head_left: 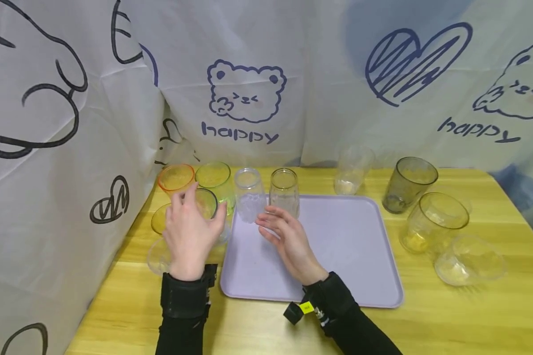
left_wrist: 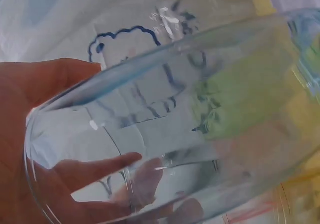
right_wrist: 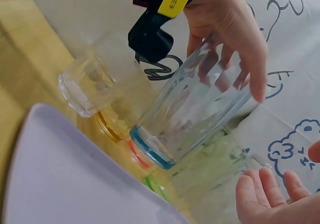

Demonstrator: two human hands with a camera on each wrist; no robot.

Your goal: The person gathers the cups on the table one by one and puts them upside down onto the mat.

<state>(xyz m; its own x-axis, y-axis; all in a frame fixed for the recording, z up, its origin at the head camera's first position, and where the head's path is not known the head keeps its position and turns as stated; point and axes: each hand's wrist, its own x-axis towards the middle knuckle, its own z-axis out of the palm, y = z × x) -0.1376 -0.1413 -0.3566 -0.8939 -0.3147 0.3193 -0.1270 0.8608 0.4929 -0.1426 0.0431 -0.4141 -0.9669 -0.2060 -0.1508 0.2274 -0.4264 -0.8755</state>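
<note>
My left hand point(head_left: 188, 234) grips a clear drinking glass with a bluish tint point(head_left: 207, 203) round its rim, thumb on one side and fingers on the other. In the right wrist view, the glass's thick blue base point(right_wrist: 152, 149) points down, beside the tray edge; whether it touches the table I cannot tell. Over the left half of the lilac tray point(head_left: 342, 251), my right hand point(head_left: 288, 241) holds nothing, its fingers loosely bent. Closest to those fingertips are a frosted-looking clear glass point(head_left: 249, 199) and a clear glass with a brownish rim point(head_left: 284, 190), both upright at the tray's far left.
Orange-rimmed point(head_left: 176, 178), green point(head_left: 214, 177) and amber point(head_left: 158, 219) glasses crowd the left, with a clear one point(head_left: 157, 256) nearer. Rightward stand a grey glass point(head_left: 409, 185), a yellowish one point(head_left: 437, 222), and clear glasses point(head_left: 468, 261) point(head_left: 353, 172). Printed cloth point(head_left: 320, 98) hangs behind.
</note>
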